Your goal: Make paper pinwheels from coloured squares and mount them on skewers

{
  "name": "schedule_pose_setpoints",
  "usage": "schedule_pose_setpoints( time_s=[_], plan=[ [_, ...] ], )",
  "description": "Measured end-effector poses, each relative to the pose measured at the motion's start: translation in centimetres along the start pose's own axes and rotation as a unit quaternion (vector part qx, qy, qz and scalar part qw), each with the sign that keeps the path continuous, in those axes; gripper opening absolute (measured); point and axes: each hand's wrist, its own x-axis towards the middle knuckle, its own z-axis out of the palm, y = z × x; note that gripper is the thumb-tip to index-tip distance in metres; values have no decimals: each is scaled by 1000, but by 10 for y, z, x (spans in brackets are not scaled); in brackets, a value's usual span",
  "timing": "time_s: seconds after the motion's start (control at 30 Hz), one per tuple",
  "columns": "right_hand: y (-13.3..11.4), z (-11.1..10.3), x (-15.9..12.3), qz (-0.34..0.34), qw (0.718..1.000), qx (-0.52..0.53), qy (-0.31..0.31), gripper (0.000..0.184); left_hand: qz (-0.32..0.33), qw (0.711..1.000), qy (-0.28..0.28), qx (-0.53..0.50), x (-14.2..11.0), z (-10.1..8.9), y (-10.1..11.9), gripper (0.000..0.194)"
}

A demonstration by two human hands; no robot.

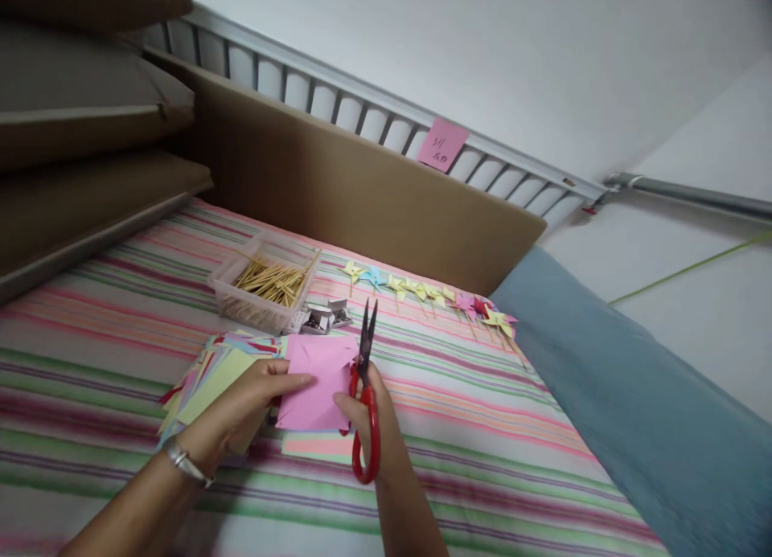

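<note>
A pink paper square (317, 384) is held up between both hands, with a cut or slit near its top edge. My left hand (268, 392) pinches its left side, thumb on top. My right hand (367, 408) has red-handled scissors (372, 436) tucked in it, their dark blades slightly apart and pointing away from me, while its thumb presses the paper's right edge. Under and left of my left hand lies a pile of coloured paper sheets (223, 372), yellow on top. More pale paper (319, 444) lies below the pink square.
Beyond the paper stand a clear plastic box (226, 296) of thin wooden sticks (271, 280) and small open boxes (317, 321) with tiny dark pieces. A row of paper pinwheels (416, 290) lies along the cardboard panel (362, 179). Stacked cardboard (90, 195) rises at left.
</note>
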Motion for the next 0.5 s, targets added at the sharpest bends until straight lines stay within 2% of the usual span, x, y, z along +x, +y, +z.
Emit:
schedule_pose_setpoints(
  time_s=[0.1,0.17,0.23,0.37,0.43,0.5],
  plan=[
    [-2,2,0,26,998,-48,-43,52,-55,997,-58,12,0,-1,-3,24],
    [-1,3,0,19,996,-70,-46,54,-45,997,-56,-11,1,-1,-5,26],
    [2,4,1,1,997,-73,-16,55,-16,999,-19,-27,3,-2,-4,32],
    [7,11,0,0,999,-7,42,52,67,991,111,-43,11,-14,4,31],
    [9,21,-5,12,999,22,30,53,117,976,166,-75,15,-24,8,33],
    [10,34,-14,30,999,36,-6,55,160,961,195,-114,19,-32,10,38]
  ],
)
